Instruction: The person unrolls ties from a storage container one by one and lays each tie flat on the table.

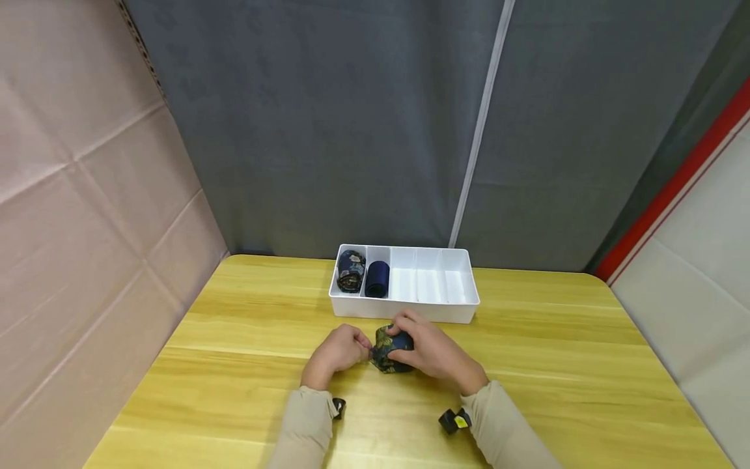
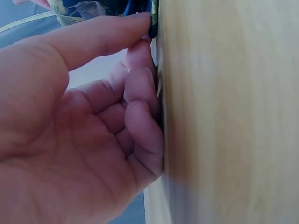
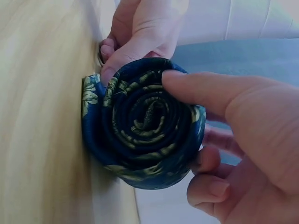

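Note:
A dark blue necktie with gold flowers (image 1: 383,348), rolled into a thick coil, stands on the wooden table in front of the white box. My right hand (image 1: 432,348) grips the roll from the right, thumb and fingers on its sides. In the right wrist view the spiral end of the necktie (image 3: 154,119) faces the camera, and a short loose tail lies against the table. On the other side, my left hand (image 1: 341,352) pinches that tail between thumb and forefinger. Its other fingers curl against the tabletop in the left wrist view.
Behind the hands stands a white divided box (image 1: 404,311). Its leftmost compartment holds a rolled flowered necktie (image 1: 351,270); the one beside it has a plain navy roll (image 1: 377,279). A grey curtain (image 1: 328,130) hangs along the table's back edge.

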`<state>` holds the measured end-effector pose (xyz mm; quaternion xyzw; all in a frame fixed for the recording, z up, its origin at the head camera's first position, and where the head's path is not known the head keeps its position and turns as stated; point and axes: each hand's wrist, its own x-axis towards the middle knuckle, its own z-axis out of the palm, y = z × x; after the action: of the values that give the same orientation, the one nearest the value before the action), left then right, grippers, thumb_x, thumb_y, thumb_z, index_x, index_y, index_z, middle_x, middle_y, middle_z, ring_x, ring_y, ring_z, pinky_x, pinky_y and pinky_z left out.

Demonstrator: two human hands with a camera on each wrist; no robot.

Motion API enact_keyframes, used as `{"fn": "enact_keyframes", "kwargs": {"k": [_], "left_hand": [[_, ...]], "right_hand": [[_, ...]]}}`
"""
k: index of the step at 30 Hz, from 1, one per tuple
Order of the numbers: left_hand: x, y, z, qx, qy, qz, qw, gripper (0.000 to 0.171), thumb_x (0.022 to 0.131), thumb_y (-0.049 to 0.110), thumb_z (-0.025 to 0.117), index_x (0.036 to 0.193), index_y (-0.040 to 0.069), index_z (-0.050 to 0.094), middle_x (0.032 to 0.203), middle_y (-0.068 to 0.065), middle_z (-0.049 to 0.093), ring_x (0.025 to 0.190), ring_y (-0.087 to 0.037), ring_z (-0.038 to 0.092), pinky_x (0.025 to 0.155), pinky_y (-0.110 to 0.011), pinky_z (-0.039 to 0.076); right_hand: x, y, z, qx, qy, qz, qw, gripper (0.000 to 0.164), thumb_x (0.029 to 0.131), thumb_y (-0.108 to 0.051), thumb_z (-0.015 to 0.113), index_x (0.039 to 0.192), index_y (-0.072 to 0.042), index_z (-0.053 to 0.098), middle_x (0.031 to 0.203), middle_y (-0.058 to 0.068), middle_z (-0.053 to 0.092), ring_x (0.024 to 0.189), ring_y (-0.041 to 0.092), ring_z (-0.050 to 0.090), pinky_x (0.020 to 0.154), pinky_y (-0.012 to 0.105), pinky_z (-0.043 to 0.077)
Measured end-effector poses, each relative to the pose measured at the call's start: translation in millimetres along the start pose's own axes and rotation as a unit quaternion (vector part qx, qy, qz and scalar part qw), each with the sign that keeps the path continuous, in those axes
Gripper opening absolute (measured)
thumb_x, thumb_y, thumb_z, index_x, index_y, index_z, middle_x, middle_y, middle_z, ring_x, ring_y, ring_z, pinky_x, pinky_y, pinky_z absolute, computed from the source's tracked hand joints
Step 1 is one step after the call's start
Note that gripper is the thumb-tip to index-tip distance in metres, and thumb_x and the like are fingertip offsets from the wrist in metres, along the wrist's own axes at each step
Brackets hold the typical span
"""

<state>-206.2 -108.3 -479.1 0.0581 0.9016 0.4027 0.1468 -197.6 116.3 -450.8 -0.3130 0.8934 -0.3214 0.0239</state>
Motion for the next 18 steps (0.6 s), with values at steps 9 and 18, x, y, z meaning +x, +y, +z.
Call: {"fn": "enact_keyframes", "kwargs": {"k": [9,18], "left_hand": [[-1.5,2.2,-2.0,-0.001,-0.001,-0.010,0.9999,0.007,0.081,0.007,0.075,0.087,0.009,0.074,0.077,0.001,0.070,0.069,-0.012,0.057,0.065,-0.026,0.046],[-2.4,2.4,-0.7,-0.008,-0.003,0.005,0.9999,0.007,0.082,0.005,0.074,0.088,0.008,0.072,0.075,0.001,0.067,0.066,-0.010,0.055,0.065,-0.025,0.045]], "right_hand": [[0.3,-7.5,-1.9,-0.010,0.027,0.062,0.998,0.041,0.081,-0.054,0.082,0.104,-0.023,0.069,0.114,-0.008,0.071,0.097,0.011,0.066,0.088,0.034,0.056],[2.9,-6.0,2.3,0.008,0.061,0.100,0.993,0.022,0.085,-0.035,0.083,0.089,-0.023,0.065,0.097,-0.008,0.072,0.084,0.010,0.062,0.076,0.027,0.053]]}}
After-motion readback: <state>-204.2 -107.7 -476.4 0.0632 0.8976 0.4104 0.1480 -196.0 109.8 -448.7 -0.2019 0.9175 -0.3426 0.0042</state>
